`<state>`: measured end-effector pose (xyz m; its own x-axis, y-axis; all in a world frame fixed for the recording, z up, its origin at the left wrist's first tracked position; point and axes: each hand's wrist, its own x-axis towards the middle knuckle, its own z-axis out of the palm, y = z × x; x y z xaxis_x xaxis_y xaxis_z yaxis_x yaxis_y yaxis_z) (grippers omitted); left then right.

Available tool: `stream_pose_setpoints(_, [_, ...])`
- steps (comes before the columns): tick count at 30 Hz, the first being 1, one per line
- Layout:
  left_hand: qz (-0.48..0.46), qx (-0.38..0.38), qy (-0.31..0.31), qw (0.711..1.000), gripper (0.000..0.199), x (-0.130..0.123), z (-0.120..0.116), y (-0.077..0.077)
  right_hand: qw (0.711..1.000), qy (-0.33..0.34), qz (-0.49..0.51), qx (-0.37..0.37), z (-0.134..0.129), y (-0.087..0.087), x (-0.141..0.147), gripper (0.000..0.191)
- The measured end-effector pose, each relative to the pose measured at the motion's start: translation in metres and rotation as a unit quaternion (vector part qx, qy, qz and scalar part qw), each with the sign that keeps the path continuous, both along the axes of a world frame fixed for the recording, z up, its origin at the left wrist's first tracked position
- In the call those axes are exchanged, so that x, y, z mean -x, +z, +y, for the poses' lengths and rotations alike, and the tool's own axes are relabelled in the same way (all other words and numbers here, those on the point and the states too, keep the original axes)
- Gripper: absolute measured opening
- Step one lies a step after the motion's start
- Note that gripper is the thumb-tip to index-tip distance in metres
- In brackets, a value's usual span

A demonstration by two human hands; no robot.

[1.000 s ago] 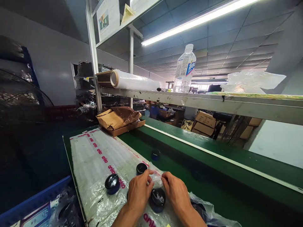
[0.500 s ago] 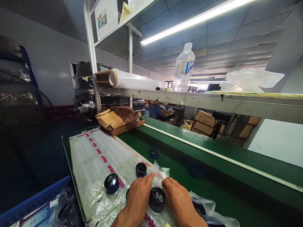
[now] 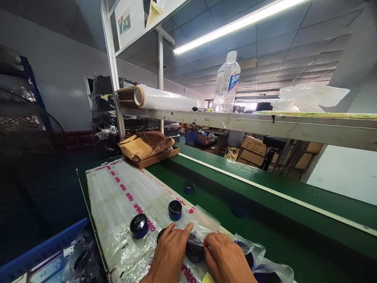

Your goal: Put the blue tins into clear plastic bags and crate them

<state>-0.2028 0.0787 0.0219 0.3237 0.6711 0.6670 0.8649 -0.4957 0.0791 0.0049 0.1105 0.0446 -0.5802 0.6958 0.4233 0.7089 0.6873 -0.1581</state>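
Note:
A round, black-topped piece [image 3: 194, 254] sits on the plastic-covered board between my hands, with a clear plastic bag [image 3: 206, 218] draped over part of its top. My left hand [image 3: 171, 251] is at its left side, fingers bent against the plastic, their undersides hidden. At its right, my right hand [image 3: 226, 257] has curled fingers pinching the bag's edge. Similar round pieces with dark blue sides stand nearby: one black piece [image 3: 174, 210] just beyond my left hand and another black piece [image 3: 139, 226] farther left. One more is partly hidden behind my left hand.
Bagged dark pieces [image 3: 265, 267] lie right of my right hand. Another round piece [image 3: 189, 188] stands on the green surface [image 3: 218, 196]. A cardboard tray [image 3: 159, 157] holds brown paper at the back. A blue crate [image 3: 44, 249] is at lower left; a shelf [image 3: 250, 122] crosses above.
The clear bag has come down over the top of the round piece, and its loose end now spreads to the right. My fingers have shifted slightly lower around it.

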Motion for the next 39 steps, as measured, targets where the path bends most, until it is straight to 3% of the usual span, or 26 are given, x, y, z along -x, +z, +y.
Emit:
stream_pose_setpoints(10, [-0.013,0.001,-0.008,1.000,0.039,0.001,-0.006,-0.010,0.995,0.066,-0.033,-0.060,0.002,-0.014,-0.014,0.021])
stream_pose_setpoints(19, [0.013,-0.049,-0.034,0.998,0.032,0.001,-0.016,0.001,0.983,0.066,-0.027,-0.170,-0.001,-0.036,-0.014,0.018])
stream_pose_setpoints(27, [0.058,-0.154,-0.046,0.985,0.039,0.002,-0.016,0.008,0.951,0.057,0.046,-0.301,-0.004,-0.033,-0.003,0.056])
stream_pose_setpoints(39, [0.044,-0.176,-0.071,0.981,0.045,0.005,-0.015,0.005,0.949,0.052,0.064,-0.303,-0.005,-0.036,-0.006,0.058])
